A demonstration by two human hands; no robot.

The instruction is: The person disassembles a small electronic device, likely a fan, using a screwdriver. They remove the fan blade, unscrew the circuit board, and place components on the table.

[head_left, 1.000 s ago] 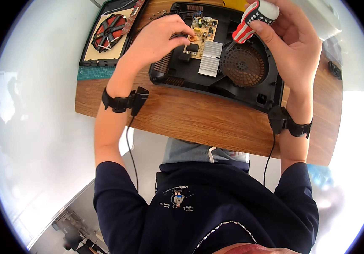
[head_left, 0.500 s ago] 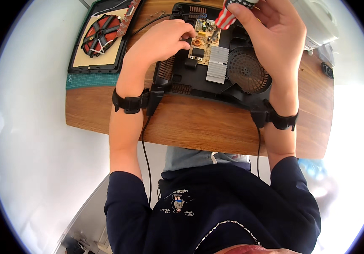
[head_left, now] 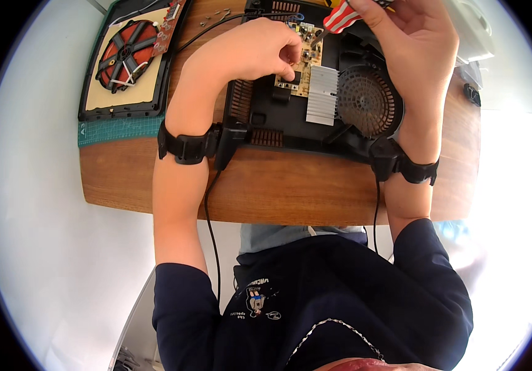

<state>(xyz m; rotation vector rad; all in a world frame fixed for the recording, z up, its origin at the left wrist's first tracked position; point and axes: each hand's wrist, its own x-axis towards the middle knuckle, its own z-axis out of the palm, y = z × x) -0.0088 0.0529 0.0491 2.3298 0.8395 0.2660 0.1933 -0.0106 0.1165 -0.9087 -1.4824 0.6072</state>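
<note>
My right hand [head_left: 413, 46] grips a screwdriver [head_left: 340, 17] with a red, white and star-patterned handle, its shaft pointing down at the circuit board [head_left: 308, 55]. Whether its tip touches cannot be made out. My left hand [head_left: 257, 49] bends over the board's left part, fingers curled down at the components; what they hold, if anything, is hidden. The board sits in a black appliance housing [head_left: 355, 145] beside a silver finned heatsink [head_left: 321, 96], with a round grille [head_left: 370, 99] to the right.
On the left, an opened panel [head_left: 122, 99] with a red-and-black coil [head_left: 127, 55] lies on a green cutting mat [head_left: 118, 131]. Loose screws [head_left: 213, 17] and a black cable [head_left: 216, 31] are behind my left hand. A white machine [head_left: 470, 31] and small black object [head_left: 472, 94] stand right on the wooden desk [head_left: 303, 185].
My right hand with the screwdriver has moved lower, bringing the shaft down over the board's upper part. My left hand has shifted right, further over the board, fingers more curled.
</note>
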